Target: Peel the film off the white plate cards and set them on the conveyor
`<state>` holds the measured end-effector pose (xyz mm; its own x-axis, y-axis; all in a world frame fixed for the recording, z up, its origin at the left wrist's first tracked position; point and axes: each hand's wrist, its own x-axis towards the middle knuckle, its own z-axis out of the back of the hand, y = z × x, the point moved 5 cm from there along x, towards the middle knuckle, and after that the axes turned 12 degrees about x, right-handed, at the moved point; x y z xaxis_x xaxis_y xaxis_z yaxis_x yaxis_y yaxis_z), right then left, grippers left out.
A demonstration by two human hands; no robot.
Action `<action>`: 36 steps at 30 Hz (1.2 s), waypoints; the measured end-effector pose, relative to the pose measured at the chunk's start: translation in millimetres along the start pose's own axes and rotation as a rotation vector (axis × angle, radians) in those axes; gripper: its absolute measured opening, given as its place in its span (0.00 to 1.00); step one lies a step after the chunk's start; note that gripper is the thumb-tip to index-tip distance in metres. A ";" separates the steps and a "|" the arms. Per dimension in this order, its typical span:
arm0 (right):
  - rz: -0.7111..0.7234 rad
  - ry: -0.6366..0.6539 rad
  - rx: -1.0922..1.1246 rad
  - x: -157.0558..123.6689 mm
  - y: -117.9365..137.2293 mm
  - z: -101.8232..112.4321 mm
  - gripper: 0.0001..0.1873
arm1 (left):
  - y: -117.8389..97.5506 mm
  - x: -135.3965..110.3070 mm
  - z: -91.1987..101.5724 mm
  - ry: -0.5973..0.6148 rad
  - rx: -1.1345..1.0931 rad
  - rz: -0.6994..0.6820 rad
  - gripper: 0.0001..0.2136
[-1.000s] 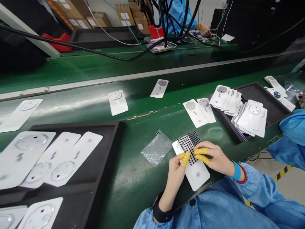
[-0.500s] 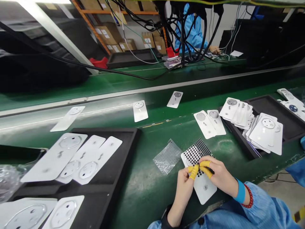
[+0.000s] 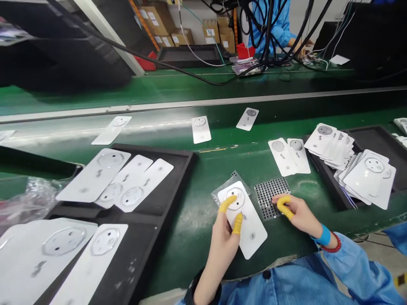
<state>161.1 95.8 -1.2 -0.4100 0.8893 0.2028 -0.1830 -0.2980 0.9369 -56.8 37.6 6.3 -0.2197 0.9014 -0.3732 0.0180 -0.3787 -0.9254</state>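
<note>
One white card (image 3: 251, 234) was angled lower-right under the left hand's (image 3: 225, 232) spread fingers, black-dot sheet (image 3: 265, 195) by the right hand (image 3: 300, 214), its grip unclear tbh.

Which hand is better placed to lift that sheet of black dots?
Probably the right hand: it is at the right side of the dotted sheet, while the left hand is over the white panel farther left.

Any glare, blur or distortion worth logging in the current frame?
Head view, left: pale glare washes over the green bench; head view, lower left: the white cards look stretched, probably by the wide lens; head view, upper right: the black backdrop loses detail in shadow; head view, centre: left hand, right hand and dotted sheet look fairly clear.
</note>
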 end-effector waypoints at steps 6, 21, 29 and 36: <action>0.125 -0.153 0.221 21.2 79.8 1.2 0.02 | -29.3 -41.1 -10.7 -0.037 0.024 -0.167 0.42; 0.307 -0.056 0.115 30.8 122.6 -20.8 0.10 | -39.8 -59.0 -25.2 0.074 0.459 -0.332 0.17; -0.033 0.030 0.513 37.0 111.9 -20.8 0.13 | -59.8 -62.7 -28.3 0.006 0.467 -0.602 0.18; -0.185 0.041 0.700 41.4 112.2 -20.5 0.20 | -50.7 -61.7 -26.7 -0.021 0.373 -0.411 0.22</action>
<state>105.2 92.1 106.5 -0.4633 0.8859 0.0256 0.3568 0.1600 0.9204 -18.2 6.8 74.4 -0.1550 0.9877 0.0188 -0.4195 -0.0486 -0.9064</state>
